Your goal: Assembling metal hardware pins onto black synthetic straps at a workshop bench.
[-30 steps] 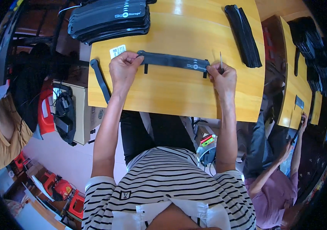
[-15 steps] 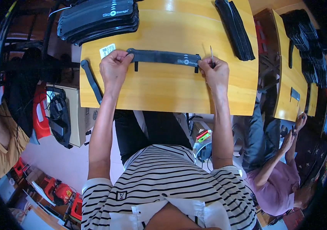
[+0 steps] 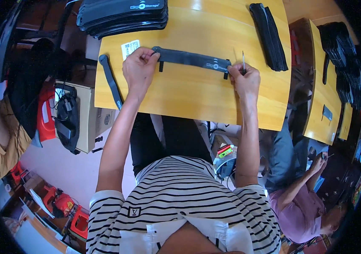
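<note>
Left hand (image 3: pixel 139 71) and right hand (image 3: pixel 246 82), the latter also gripping a pointed tool (image 3: pixel 243 59), pinch a dark strap (image 3: pixel 184 58) by both ends, right of a white label (image 3: pixel 130 48); even tension should keep it flat.

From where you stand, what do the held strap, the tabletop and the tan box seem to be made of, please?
Strap: matte, perhaps rubbery plastic or coated fabric, judging by its smooth face.
Tabletop: glossy wood or laminate, from grain and reflections.
Box: likely cardboard; dull, flat sides.

White glare spots the brightly lit table (image 3: pixel 189 93).
</note>
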Demonstrator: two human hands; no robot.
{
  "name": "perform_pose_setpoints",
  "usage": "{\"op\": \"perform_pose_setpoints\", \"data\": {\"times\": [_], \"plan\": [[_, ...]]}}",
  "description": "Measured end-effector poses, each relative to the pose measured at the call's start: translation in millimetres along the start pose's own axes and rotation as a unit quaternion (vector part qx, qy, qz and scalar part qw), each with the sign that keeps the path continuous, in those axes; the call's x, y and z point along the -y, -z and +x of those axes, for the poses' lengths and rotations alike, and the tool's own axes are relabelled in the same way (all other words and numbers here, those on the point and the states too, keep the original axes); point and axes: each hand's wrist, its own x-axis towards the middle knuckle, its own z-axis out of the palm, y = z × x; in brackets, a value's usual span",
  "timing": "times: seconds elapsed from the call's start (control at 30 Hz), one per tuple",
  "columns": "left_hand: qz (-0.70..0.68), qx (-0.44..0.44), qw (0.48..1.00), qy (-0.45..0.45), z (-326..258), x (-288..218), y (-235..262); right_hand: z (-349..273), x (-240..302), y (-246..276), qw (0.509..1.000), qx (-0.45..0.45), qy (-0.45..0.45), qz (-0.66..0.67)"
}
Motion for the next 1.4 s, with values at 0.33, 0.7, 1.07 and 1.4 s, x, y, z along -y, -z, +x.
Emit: {"op": "perform_pose_setpoints", "data": {"times": [0.33,0.7,1.07,1.4], "plan": [[0.018,0.014,0.999,0.027,1.4,-6.1,5.4,-0.9,2.7,-1.9,1.000,-0.007,-0.003,-0.020],[0.058,0.031,0.991,0.120,13.1,-11.1,5.9,-0.1,9.0,2.9,1.000,0.000,-0.019,0.012],[-0.065,0.100,0.975,0.189,20.9,-4.6,13.0,6.3,-0.9,15.7,0.972,0.109,-0.032,0.205],[-0.459,0.420,0.777,-0.099,-129.6,-154.6,173.1,-81.8,-30.0,42.1,0.888,-0.216,0.243,-0.325]]}}
